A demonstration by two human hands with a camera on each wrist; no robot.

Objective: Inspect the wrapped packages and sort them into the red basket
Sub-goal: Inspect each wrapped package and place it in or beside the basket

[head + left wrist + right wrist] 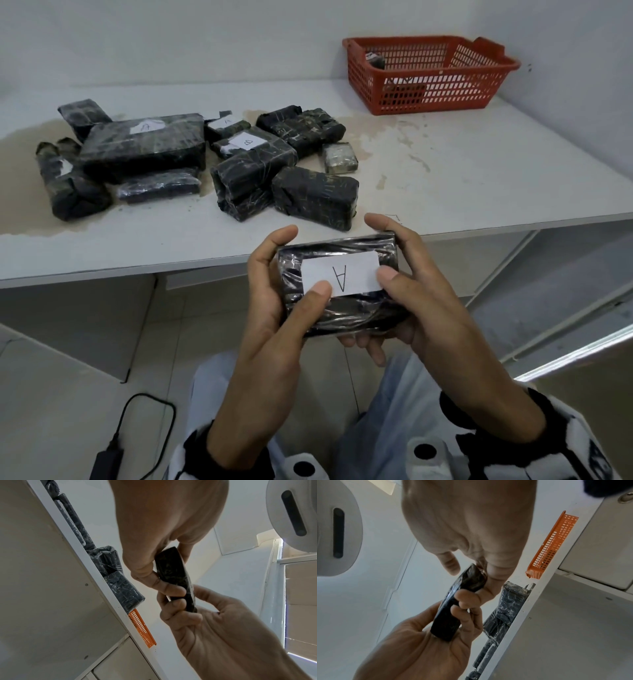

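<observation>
Both hands hold one black plastic-wrapped package (342, 248) in front of the table edge, its white label marked "A" facing up. My left hand (291, 270) grips its left end and my right hand (390, 246) grips its right end, with both thumbs on the label. The wrist views show the same package (173, 574) (453, 608) edge-on between the fingers. Several more wrapped packages (205, 161) lie piled on the table's left half, some labelled A or B. The red basket (435, 92) stands at the far right corner with dark packages inside.
The white table (479, 164) is stained around the pile. A small pale package (339, 157) lies at the pile's right. Walls close off the back and right. On the floor at lower left lies a black power adapter (109, 459) with its cable.
</observation>
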